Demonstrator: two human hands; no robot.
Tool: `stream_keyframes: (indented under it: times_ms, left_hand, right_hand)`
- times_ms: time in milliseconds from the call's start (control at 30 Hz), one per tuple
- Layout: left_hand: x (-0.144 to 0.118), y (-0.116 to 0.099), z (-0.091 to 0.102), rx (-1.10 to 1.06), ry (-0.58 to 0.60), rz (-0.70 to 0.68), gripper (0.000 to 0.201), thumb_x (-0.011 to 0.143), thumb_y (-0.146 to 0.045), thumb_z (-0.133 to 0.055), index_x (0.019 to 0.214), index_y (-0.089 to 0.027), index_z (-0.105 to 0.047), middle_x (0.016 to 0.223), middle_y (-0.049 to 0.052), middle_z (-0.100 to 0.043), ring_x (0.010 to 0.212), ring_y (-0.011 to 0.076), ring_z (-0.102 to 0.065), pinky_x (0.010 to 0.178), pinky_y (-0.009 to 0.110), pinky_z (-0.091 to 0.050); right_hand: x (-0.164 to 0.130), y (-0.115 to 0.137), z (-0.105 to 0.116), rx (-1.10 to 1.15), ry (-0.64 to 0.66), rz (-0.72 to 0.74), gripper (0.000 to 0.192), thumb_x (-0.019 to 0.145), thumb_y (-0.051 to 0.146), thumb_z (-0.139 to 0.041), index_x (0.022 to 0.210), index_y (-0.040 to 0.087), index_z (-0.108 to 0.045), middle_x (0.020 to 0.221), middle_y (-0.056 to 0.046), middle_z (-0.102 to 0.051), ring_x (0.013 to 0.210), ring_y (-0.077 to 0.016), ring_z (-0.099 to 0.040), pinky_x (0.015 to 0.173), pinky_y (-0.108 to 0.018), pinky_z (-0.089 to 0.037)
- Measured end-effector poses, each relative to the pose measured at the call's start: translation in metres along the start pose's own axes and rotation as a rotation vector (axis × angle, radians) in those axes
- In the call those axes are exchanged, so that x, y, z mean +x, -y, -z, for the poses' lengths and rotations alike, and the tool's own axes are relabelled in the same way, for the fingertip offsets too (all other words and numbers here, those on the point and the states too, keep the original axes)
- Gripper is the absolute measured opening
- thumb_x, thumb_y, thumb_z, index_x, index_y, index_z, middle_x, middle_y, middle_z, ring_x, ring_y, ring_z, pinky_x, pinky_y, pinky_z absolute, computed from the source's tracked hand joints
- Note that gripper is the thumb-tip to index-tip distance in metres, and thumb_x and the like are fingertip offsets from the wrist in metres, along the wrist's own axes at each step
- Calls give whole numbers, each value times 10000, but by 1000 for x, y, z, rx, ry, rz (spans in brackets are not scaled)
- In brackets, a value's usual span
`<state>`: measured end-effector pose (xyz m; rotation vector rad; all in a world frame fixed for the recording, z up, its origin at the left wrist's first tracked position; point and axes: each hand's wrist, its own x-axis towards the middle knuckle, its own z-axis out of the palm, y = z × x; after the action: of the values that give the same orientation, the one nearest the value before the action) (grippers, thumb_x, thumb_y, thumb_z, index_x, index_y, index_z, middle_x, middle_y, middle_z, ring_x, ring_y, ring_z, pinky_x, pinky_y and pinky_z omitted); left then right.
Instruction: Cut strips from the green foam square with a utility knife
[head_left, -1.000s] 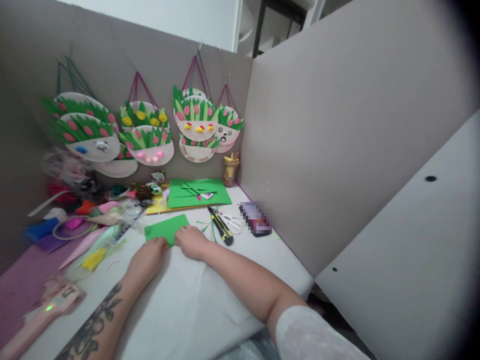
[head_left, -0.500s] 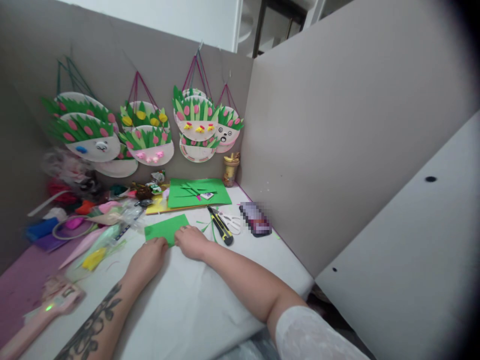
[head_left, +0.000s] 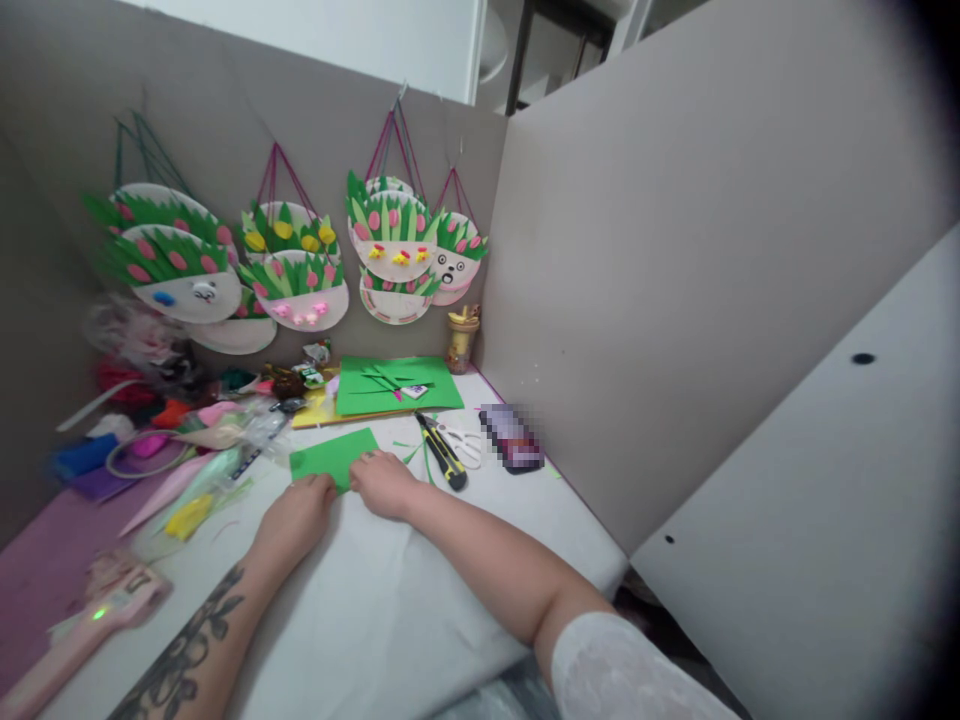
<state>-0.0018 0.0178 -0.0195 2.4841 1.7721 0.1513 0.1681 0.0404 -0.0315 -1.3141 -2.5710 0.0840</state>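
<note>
A sheet of green paper (head_left: 330, 455) lies on the white-covered table under both hands. My left hand (head_left: 304, 505) is closed at its near edge, fingers curled onto the paper. At its right side my right hand (head_left: 384, 484) also has its fingers bent and pressed on the sheet; the fingertips are partly hidden. Just right of my right hand are a yellow-and-black utility knife (head_left: 442, 452), white-handled scissors (head_left: 463, 445) and thin green paper strips (head_left: 426, 460).
Behind the sheet lies a stack of green card (head_left: 354, 395) with cut pieces on it. A phone (head_left: 511, 438) is at the right, a pink glue gun (head_left: 112, 610) at the left front. Craft supplies (head_left: 161, 450) crowd the left. Decorated paper plates (head_left: 394, 235) hang on the grey partition.
</note>
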Motion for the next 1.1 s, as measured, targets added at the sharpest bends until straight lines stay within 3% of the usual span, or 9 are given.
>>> stream_keyframes:
  times_ms: [200, 533, 833, 1100]
  left_hand:
    - [1, 1, -1, 2, -3, -6, 295, 893, -267, -304, 878, -171, -583, 883, 110, -642, 844, 242, -604, 730, 327, -413]
    - [-9, 5, 16, -61, 55, 41, 227, 866, -217, -356, 832, -180, -577, 862, 81, -640, 825, 204, -591, 701, 288, -398]
    - [-9, 3, 6, -34, -21, 38, 262, 890, -249, -359, 855, -162, -603, 883, 100, -642, 870, 221, -590, 765, 311, -405]
    - [-6, -2, 6, -7, 6, 141, 307, 894, -254, -348, 888, -140, -633, 914, 130, -655, 904, 238, -609, 785, 330, -425]
  right_hand:
    - [-1, -3, 2, -16, 0, -8, 172, 905, 271, -483, 964, 170, -609, 984, -90, -625, 936, -219, -546, 820, -338, -434]
    - [-8, -36, 11, 49, 64, -67, 149, 889, 219, -504, 916, 173, -643, 947, -70, -641, 900, -179, -562, 793, -273, -398]
    - [-8, -16, 8, 37, 5, -24, 176, 895, 276, -498, 888, 174, -640, 903, -65, -633, 896, -193, -519, 832, -295, -355]
    - [2, -11, 2, -18, 88, -152, 244, 916, 267, -428, 942, 193, -659, 983, -84, -656, 926, -209, -549, 797, -296, -371]
